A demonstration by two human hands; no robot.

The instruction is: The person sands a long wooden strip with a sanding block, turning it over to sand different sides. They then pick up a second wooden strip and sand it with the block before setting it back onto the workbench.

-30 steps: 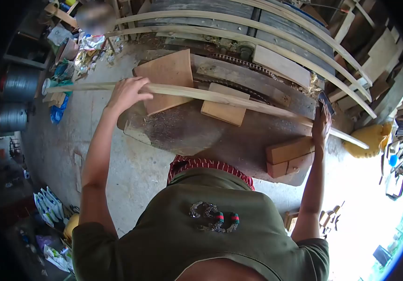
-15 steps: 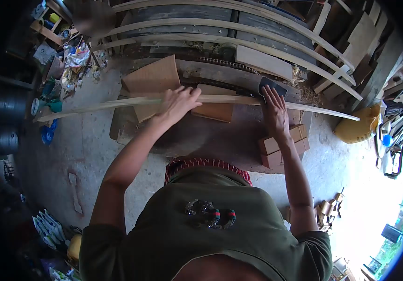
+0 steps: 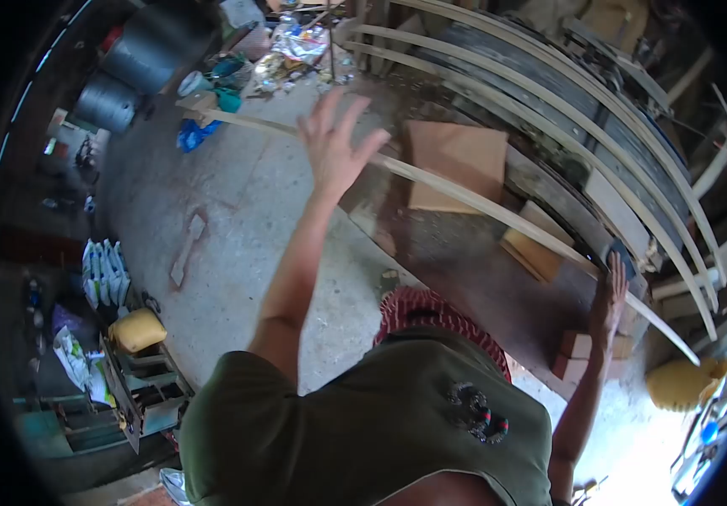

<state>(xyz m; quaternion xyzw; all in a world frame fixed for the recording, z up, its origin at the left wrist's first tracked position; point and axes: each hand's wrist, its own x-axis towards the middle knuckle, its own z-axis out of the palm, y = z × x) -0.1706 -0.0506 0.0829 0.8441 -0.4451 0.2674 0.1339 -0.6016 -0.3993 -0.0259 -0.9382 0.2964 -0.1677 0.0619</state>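
A long, slightly curved wooden strip (image 3: 481,205) runs diagonally across the view, over the low worktable (image 3: 498,291). My left hand (image 3: 335,152) is over its left part, fingers spread wide and not wrapped round it. Toward the strip's right end, my right hand (image 3: 609,299) lies stretched out along a dark flat sheet (image 3: 621,255), fingers extended. The sheet's lower part is hidden by the fingers. Beneath the strip are a square brown board (image 3: 456,160) and a smaller brown block (image 3: 532,255).
Several long curved strips (image 3: 549,131) lie across a dark support at the upper right. Reddish blocks (image 3: 572,354) sit by my right forearm, with a yellow container (image 3: 686,384) beyond. Dark drums (image 3: 106,105) and a blue bag (image 3: 196,135) are at the upper left.
The view has swung to the left. My left hand has come off its grip on the strip's middle and moved left along it, fingers now spread. My right hand stays at the dark sheet.
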